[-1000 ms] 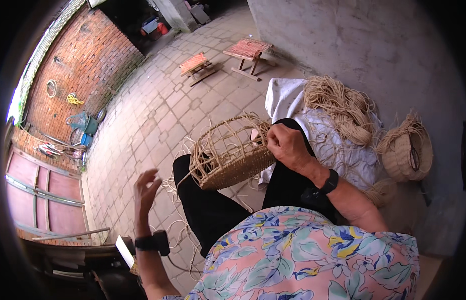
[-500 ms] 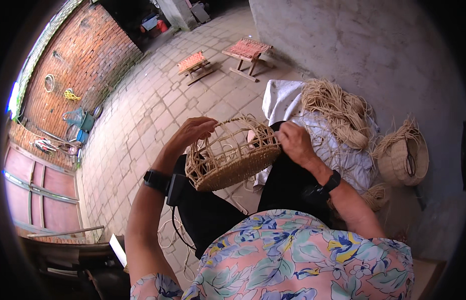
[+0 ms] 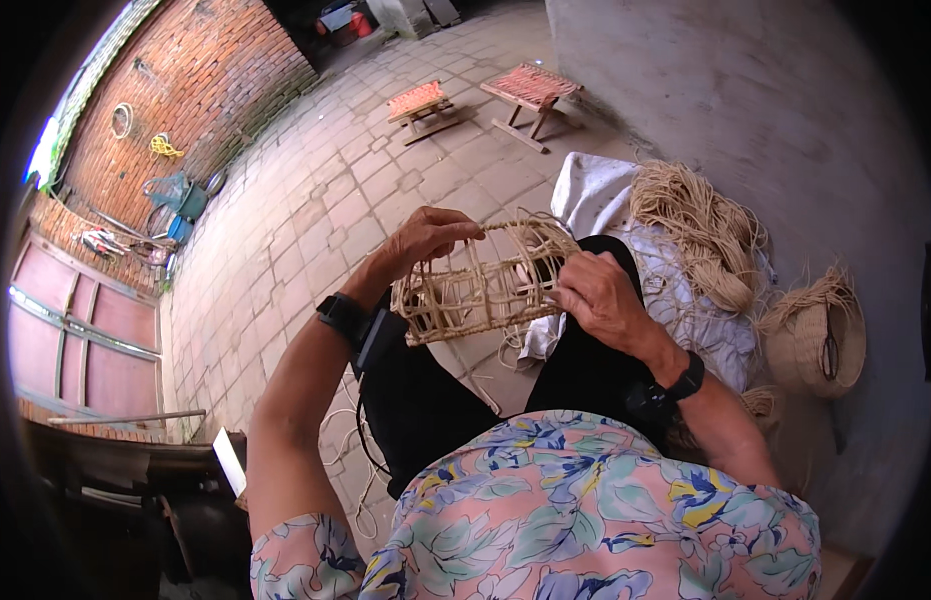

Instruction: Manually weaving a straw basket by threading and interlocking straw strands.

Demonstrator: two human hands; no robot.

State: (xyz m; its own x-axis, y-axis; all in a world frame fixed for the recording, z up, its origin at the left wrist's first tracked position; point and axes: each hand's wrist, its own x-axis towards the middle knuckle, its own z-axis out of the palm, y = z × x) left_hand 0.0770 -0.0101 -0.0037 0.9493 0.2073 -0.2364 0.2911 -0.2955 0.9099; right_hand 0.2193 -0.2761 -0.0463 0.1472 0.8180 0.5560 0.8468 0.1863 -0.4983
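An openwork woven straw basket (image 3: 479, 287) is held over my lap, between my knees. Its lattice side of twisted cord faces me, and the solid woven base does not show now. My left hand (image 3: 432, 234) grips the far rim at the upper left, thumb and fingers closed on it. At the basket's right end, my right hand (image 3: 603, 296) pinches the edge; the fingertips partly hide what lies between them. Loose cord ends stick out near the right hand.
Right of my knees, a bundle of straw cord (image 3: 697, 228) lies on a white cloth (image 3: 585, 187). Beyond it a round woven basket (image 3: 791, 335) stands against the grey wall (image 3: 725, 80). Two low stools (image 3: 533, 88) stand ahead on the paved floor (image 3: 315, 230).
The basket has been tipped so its base has turned out of sight and its lattice side faces me. My left hand has moved right along the rim.
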